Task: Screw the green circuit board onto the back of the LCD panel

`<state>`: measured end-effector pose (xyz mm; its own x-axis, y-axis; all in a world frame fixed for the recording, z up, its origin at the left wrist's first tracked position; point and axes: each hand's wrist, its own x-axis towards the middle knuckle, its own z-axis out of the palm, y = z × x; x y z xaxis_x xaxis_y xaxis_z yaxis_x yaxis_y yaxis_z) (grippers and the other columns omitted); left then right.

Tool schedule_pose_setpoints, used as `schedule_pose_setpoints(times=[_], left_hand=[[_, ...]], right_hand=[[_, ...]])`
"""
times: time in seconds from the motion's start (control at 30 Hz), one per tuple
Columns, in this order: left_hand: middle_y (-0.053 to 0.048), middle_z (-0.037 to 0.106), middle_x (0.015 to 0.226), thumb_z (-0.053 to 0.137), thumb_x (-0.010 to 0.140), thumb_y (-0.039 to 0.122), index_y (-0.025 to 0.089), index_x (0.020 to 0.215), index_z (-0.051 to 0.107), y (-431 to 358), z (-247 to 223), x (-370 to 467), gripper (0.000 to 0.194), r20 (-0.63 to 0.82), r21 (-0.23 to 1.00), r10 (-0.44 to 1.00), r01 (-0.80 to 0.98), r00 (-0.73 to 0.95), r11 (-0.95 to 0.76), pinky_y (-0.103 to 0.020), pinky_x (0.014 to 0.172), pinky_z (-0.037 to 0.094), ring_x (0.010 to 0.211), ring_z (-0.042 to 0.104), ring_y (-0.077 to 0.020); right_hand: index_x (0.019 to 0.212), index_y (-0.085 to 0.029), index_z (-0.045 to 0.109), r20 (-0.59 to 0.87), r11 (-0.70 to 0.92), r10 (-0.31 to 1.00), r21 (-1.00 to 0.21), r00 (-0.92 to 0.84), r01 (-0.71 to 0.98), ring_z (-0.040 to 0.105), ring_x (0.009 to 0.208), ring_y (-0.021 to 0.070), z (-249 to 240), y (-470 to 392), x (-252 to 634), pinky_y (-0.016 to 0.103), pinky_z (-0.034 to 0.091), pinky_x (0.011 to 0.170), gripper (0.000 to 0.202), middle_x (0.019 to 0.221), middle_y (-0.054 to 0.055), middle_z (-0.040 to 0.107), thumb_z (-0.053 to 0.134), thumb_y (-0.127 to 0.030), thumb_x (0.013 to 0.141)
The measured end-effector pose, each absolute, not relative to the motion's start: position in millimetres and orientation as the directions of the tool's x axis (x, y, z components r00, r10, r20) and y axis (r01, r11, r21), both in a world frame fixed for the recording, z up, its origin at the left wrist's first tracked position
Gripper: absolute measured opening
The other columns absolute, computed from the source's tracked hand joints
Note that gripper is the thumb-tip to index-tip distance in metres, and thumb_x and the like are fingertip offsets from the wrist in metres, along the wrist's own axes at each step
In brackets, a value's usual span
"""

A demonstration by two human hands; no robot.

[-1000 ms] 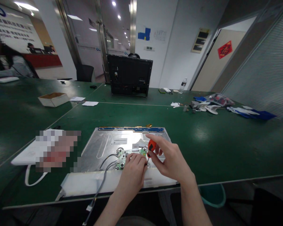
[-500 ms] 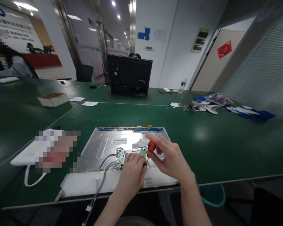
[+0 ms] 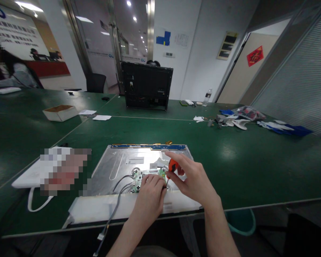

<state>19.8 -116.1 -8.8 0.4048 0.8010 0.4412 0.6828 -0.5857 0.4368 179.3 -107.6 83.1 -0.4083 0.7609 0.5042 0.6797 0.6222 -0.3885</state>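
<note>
A screwdriver (image 3: pixel 172 166) with a red-orange and black handle stands nearly upright in my right hand (image 3: pixel 194 178), fingers closed about the handle. Its thin shaft points down at the right end of a green circuit board (image 3: pixel 137 182). My left hand (image 3: pixel 153 187) lies over that board with curled fingers, close to the screwdriver's tip. Whatever its fingertips hold there is hidden. The board sits on the silvery metal back of a display panel (image 3: pixel 123 160), which has a blue strip board (image 3: pixel 133 146) along its far edge. Grey cables (image 3: pixel 117 202) run from the board over the near edge.
A white device (image 3: pixel 32 174) with a strap lies left of the panel. Further back are an open box (image 3: pixel 60 113), papers (image 3: pixel 102 117) and a black monitor-like unit (image 3: pixel 147 85). Bags and loose parts (image 3: pixel 239 121) lie at right. A person (image 3: pixel 13 71) sits far left.
The screwdriver handle has turned slightly in my right fingers, showing a different patch of its black pattern. My left hand stays in place.
</note>
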Motion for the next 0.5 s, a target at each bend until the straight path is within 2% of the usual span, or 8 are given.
schedule_pose_setpoints(times=[0.27,0.5], left_hand=[[-0.005,0.06,0.092,0.05,0.082,0.009,0.02,0.085,0.057,-115.0,-9.5,19.7,0.013,0.453,0.432,0.793,0.678,0.407,-0.595,-0.043,0.09,0.036,0.092,0.052,-0.0223],[-0.004,0.06,0.091,0.05,0.082,0.009,0.02,0.083,0.056,-114.5,-10.0,19.9,0.012,0.453,0.451,0.8,0.673,0.394,-0.587,-0.043,0.09,0.036,0.091,0.052,-0.023]], right_hand=[[0.133,-0.023,0.04,0.494,0.611,0.771,-0.396,-0.402,0.685,0.057,0.07,0.0135,82.2,-107.6,179.4,0.026,0.044,0.062,0.048,0.091,0.003,0.062,0.049,-0.02,0.086],[0.133,-0.024,0.039,0.489,0.608,0.772,-0.381,-0.406,0.697,0.056,0.07,0.0141,82.2,-107.0,179.2,0.026,0.043,0.062,0.047,0.089,0.003,0.062,0.052,-0.026,0.087]])
